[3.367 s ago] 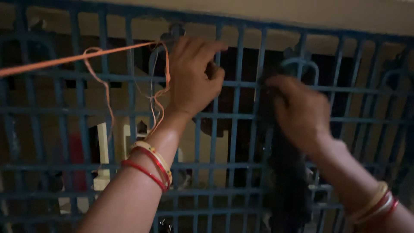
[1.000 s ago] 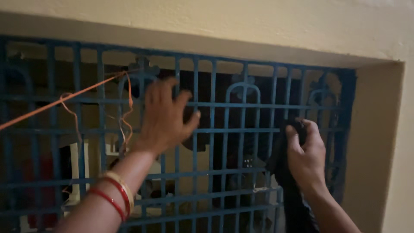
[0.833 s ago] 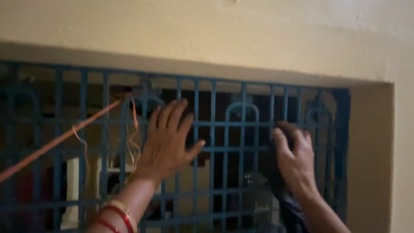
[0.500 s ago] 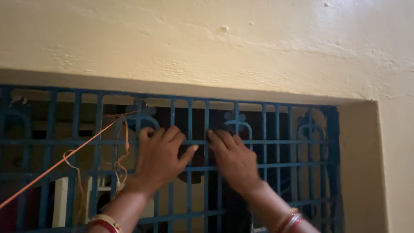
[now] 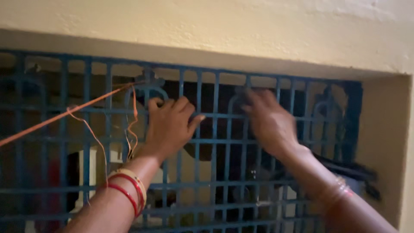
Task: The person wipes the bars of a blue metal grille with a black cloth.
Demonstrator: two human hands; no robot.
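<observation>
We see both hands pressed on the blue window grille (image 5: 86,142). Left hand (image 5: 170,125) lies flat, fingers spread wide across the bars, holding nothing. Right hand (image 5: 269,121), blurred, rests on bars further right; its grip we cannot tell. Orange string (image 5: 64,114) is tied to the grille left of the left hand.

Both arms raised; left hand (image 5: 170,125) fingers curled; right hand (image 5: 269,121) blurred, spread.

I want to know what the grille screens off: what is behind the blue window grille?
Behind the blue grille a dim room shows a pale upright object and something red. Both hands cover part of it.
</observation>
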